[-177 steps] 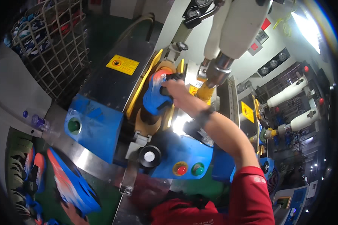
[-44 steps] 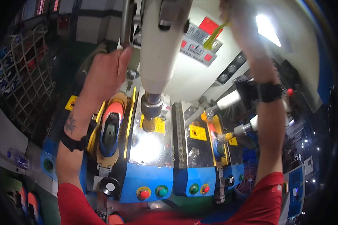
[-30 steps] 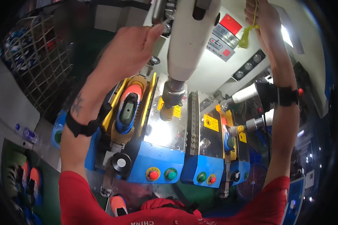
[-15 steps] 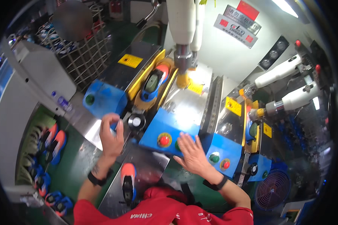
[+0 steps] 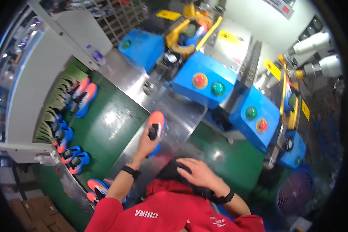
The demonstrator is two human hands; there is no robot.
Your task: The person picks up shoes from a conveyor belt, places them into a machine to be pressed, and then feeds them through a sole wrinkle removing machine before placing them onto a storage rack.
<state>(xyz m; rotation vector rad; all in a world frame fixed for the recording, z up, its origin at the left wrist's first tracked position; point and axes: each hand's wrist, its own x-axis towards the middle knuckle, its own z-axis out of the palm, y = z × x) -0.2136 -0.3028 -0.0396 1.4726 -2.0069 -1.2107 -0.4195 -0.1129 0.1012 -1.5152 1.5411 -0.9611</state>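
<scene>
A sports shoe point(image 5: 156, 120) with an orange toe, blue sole and black opening lies on the metal shelf point(image 5: 179, 121) in front of me. My left hand point(image 5: 146, 145) is wrapped round its heel end and covers part of it. Close to my body, above dark cloth, my right hand point(image 5: 199, 173) has its fingers lightly bent and holds nothing that I can see. Beyond the shelf stands a blue control box point(image 5: 205, 77) bearing a red button point(image 5: 200, 80) and a green button point(image 5: 218, 88).
Another shoe point(image 5: 191, 33) sits between yellow plates in the machine, and one more point(image 5: 290, 98) in the right station. Several matching shoes point(image 5: 83, 101) line the left rack. A second blue box point(image 5: 255, 116) stands right, a fan point(image 5: 295, 191) lower right, a bottle point(image 5: 96, 54) upper left.
My left hand has come down from beside the machine onto the shoe. My right hand has drawn back from the green button toward my body. The view has tilted down and left.
</scene>
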